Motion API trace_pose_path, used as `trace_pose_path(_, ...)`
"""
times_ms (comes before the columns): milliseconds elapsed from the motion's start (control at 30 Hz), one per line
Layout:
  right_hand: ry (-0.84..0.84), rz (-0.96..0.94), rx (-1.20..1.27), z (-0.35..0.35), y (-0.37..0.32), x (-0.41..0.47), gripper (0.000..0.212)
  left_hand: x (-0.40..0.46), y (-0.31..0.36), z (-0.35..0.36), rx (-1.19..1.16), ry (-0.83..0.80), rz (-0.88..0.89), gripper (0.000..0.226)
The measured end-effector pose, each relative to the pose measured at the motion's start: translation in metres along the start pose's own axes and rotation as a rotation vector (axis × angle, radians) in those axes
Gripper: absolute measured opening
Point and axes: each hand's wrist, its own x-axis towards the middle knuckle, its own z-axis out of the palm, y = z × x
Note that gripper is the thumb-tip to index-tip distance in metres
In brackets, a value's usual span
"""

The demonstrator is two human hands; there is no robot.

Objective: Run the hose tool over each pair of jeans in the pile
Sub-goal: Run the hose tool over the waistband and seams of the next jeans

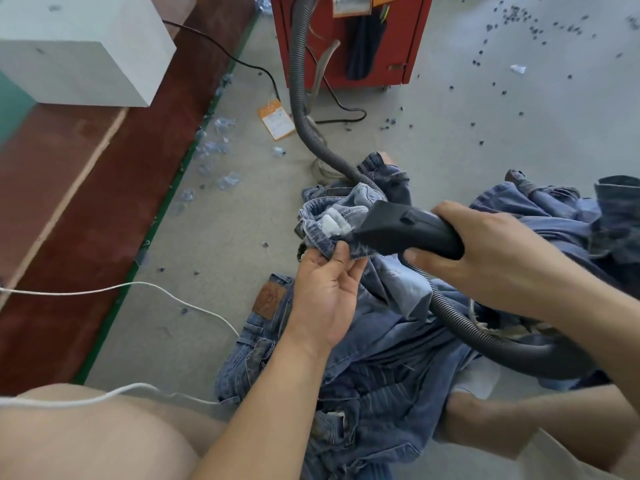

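pinching a soft, floppy jeans waistband (332, 223) at frame centre, the left hand (323, 299) closes thumb and fingertips on its hem while the right hand (491, 251) wraps the rigid hose tool (405, 226), best held by its handle.

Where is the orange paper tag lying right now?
The orange paper tag lies on the grey floor in the upper middle, just left of the black ribbed hose and before the red cabinet.
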Motion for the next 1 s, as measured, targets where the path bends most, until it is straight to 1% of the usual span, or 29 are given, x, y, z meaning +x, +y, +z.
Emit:
trace_pose_path(67, 0.032, 0.024, 0.030, 0.007, -0.004, 0.006, 0.033, -0.003, -0.004, 0.001, 0.014, -0.027, -0.011, 0.037)
trace_pose_path(200, 0.203, 0.164, 0.184, -0.005, 0.003, 0.021, 0.034, -0.005, -0.002, -0.001, 0.017, -0.012, -0.036, 0.047)
trace_pose_path(233, 0.203, 0.188, 0.198, -0.010, 0.008, 0.021, 0.033, -0.006, -0.001, -0.001, 0.011, -0.005, -0.040, 0.047)
trace_pose_path(333, 0.113, 0.222, 0.228, -0.010, 0.019, 0.017, 0.031, -0.006, 0.005, -0.002, -0.019, 0.025, -0.060, 0.043)
trace_pose_path(367, 0.096, 0.263, 0.308, -0.004, 0.020, 0.017, 0.034, -0.005, 0.007, -0.003, -0.043, 0.049, -0.076, 0.041)
trace_pose_path(433, 0.090, 0.423, 0.630, 0.013, 0.022, 0.020, 0.041, -0.007, 0.008, -0.004, -0.099, 0.092, -0.121, 0.035)
trace_pose_path(500, 0.080, 0.561, 0.902, 0.029, 0.022, 0.028, 0.044, -0.014, 0.003, -0.005, -0.108, 0.109, -0.189, 0.039)
trace_pose_path(567, 0.038, 0.598, 0.981, 0.040, 0.021, 0.036, 0.054, -0.026, -0.010, -0.004, -0.059, 0.101, -0.258, 0.033)
trace_pose_path(600, 0.009, 0.601, 0.983, 0.043, 0.020, 0.039, 0.059, -0.032, -0.017, -0.005, -0.039, 0.084, -0.292, 0.029)
trace_pose_path(633, -0.012, 0.606, 0.965, 0.046, 0.020, 0.041, 0.059, -0.038, -0.023, -0.006, -0.030, 0.062, -0.325, 0.027)
trace_pose_path(667, -0.035, 0.607, 0.925, 0.049, 0.020, 0.042, 0.055, -0.042, -0.028, -0.007, -0.024, 0.038, -0.362, 0.027)
trace_pose_path(733, -0.067, 0.614, 0.834, 0.054, 0.020, 0.043, 0.037, -0.049, -0.033, -0.008, -0.007, 0.005, -0.439, 0.029)
trace_pose_path(800, -0.059, 0.625, 0.753, 0.058, 0.019, 0.046, 0.024, -0.052, -0.034, -0.007, 0.038, 0.040, -0.509, 0.033)
trace_pose_path(867, -0.031, 0.635, 0.718, 0.059, 0.019, 0.047, 0.019, -0.050, -0.036, -0.009, 0.109, 0.152, -0.548, 0.034)
trace_pose_path(900, -0.012, 0.627, 0.690, 0.060, 0.020, 0.047, 0.019, -0.049, -0.037, -0.011, 0.156, 0.221, -0.565, 0.032)
trace_pose_path(933, 0.012, 0.604, 0.633, 0.060, 0.023, 0.048, 0.019, -0.047, -0.038, -0.014, 0.207, 0.308, -0.581, 0.027)
trace_pose_path(1000, 0.078, 0.539, 0.492, 0.057, 0.025, 0.049, 0.018, -0.046, -0.035, -0.024, 0.299, 0.547, -0.611, 0.019)
